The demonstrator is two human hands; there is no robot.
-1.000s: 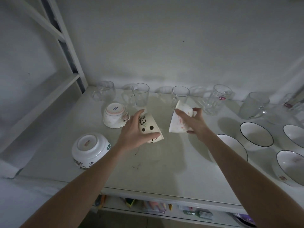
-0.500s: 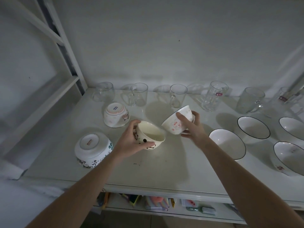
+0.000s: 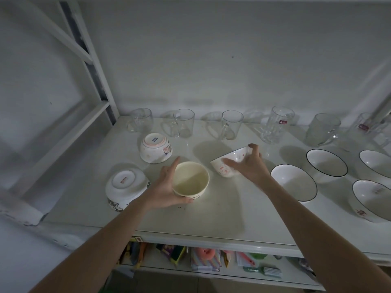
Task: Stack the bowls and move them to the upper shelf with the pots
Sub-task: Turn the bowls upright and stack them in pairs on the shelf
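My left hand point(image 3: 164, 188) grips a cream bowl point(image 3: 190, 179), mouth up, just above the white shelf point(image 3: 222, 212). To its right my right hand point(image 3: 248, 167) holds a white bowl with pink marks point(image 3: 229, 164), tilted, its mouth facing up and away. Two more small bowls lie upside down at the left: one with a pink ring point(image 3: 156, 150) near the back, one with a dark pattern point(image 3: 126, 188) near the front. Several white bowls with dark rims point(image 3: 293, 185) stand mouth up at the right.
A row of several glass mugs point(image 3: 183, 123) lines the back wall. A white frame post point(image 3: 93, 66) rises at the left. Below the shelf's front edge, a lower shelf holds colourful packets point(image 3: 203, 259).
Both bowls have turned from tilted to more mouth-up. The cream bowl has come lower and nearer to me; the pink-marked bowl has dropped lower beside it.
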